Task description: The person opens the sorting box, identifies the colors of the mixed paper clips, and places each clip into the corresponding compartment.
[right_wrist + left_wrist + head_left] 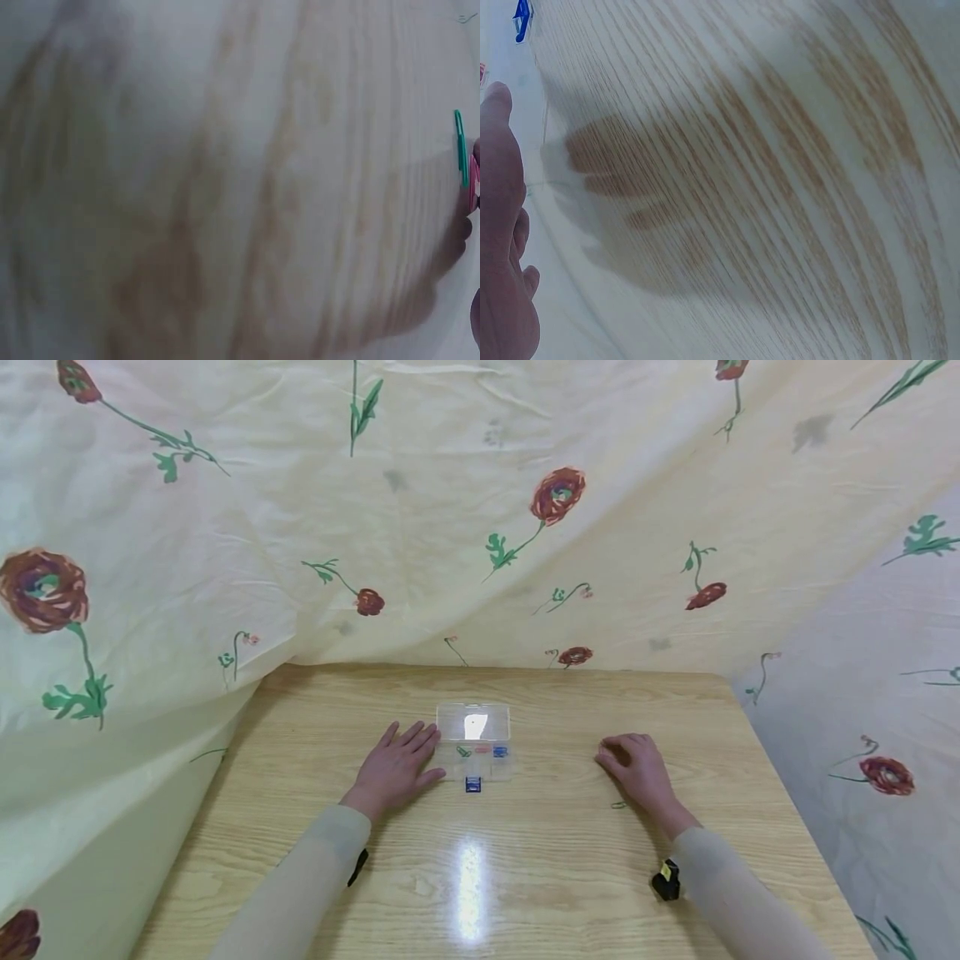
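A clear plastic compartment box (501,772) lies on the table with its lid (450,722) raised at the back. Green (463,751), pinkish-red (482,749) and blue clips (500,751) sit in separate compartments along its back row. A dark blue clip-like piece (472,784) is at its front edge. My left hand (393,772) lies with fingers spread against the box's left side. To the right of the box, my right hand (637,768) pinches a pink paper clip (472,184) between thumb and fingertips. A green paper clip (461,150) lies beside those fingers.
The wooden table (547,860) carries a bright light reflection in front of the box. A flowered cloth (435,527) hangs behind the table and down both sides. A black device (666,881) is strapped at the right wrist.
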